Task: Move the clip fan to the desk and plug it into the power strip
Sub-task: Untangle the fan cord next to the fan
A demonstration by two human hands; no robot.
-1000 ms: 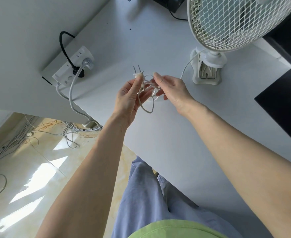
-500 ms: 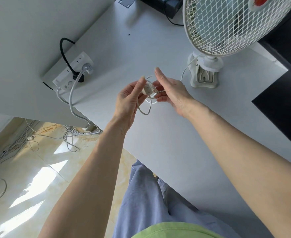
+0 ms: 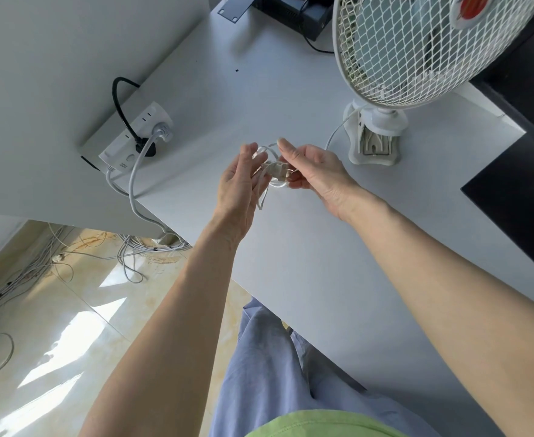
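The white clip fan [image 3: 411, 48] stands on the white desk [image 3: 306, 253] at the back right, resting on its clip base [image 3: 374, 143]. Its thin white cord [image 3: 338, 130] runs from the base to my hands. My right hand [image 3: 314, 171] pinches the white plug [image 3: 275, 171] with coiled cord around it. My left hand [image 3: 239, 187] is beside it, fingers loosely around the cord loops that hang below. The white power strip [image 3: 133, 140] lies at the desk's left corner, with a black plug and a white plug in it.
A dark box [image 3: 294, 14] with a black cable sits at the desk's back edge. A black surface [image 3: 518, 171] borders the desk on the right. Several loose cables [image 3: 38, 266] lie on the tiled floor at the left, below the desk.
The plug, held prongs-up in my left hand a second ago, has passed into my right hand. My left fingers have loosened. The view has shifted slightly.
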